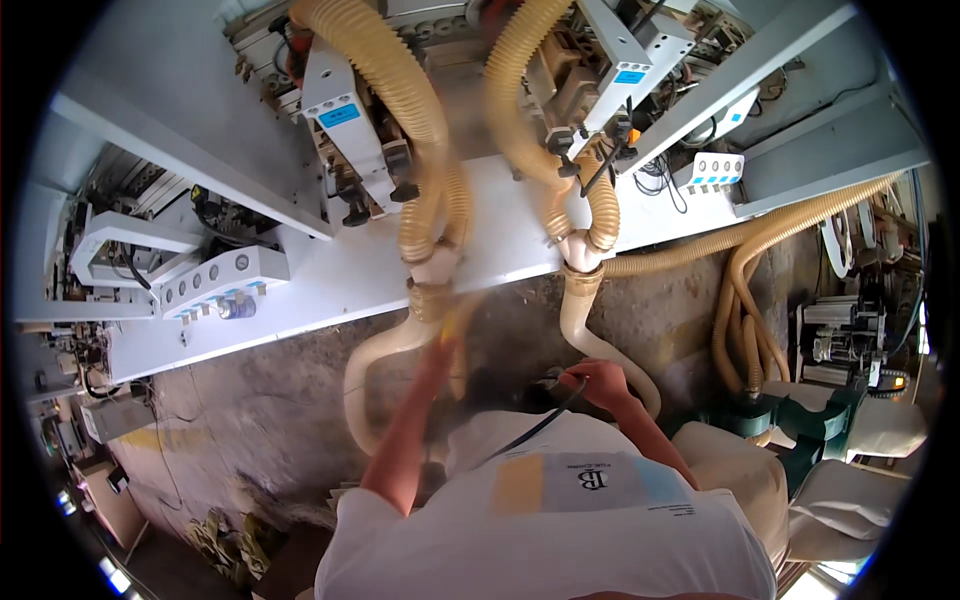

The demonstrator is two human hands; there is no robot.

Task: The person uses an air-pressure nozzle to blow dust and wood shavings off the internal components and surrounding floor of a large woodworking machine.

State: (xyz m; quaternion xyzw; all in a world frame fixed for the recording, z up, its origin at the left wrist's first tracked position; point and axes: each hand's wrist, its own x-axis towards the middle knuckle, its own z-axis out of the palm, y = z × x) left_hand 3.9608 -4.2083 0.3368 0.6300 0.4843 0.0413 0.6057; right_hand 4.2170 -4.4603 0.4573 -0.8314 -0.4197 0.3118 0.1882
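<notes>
The person's left hand (442, 340), blurred, reached up close to the collar (428, 298) beneath a pale forked fitting (436, 266); whether it touched could not be told. The right hand (602, 382) gripped a thin black tube (540, 431), which slanted down to the left across the white T-shirt (560, 545). Two ribbed beige hoses joined the left fitting from above, and a second forked fitting (580, 252) stood to its right. Both fittings were at the front edge of a long white machine bed (320, 292). Gauge panels (225, 276) sat toward either side, and beige bags (735, 465) lay near a green machine frame (830, 422) at lower right
</notes>
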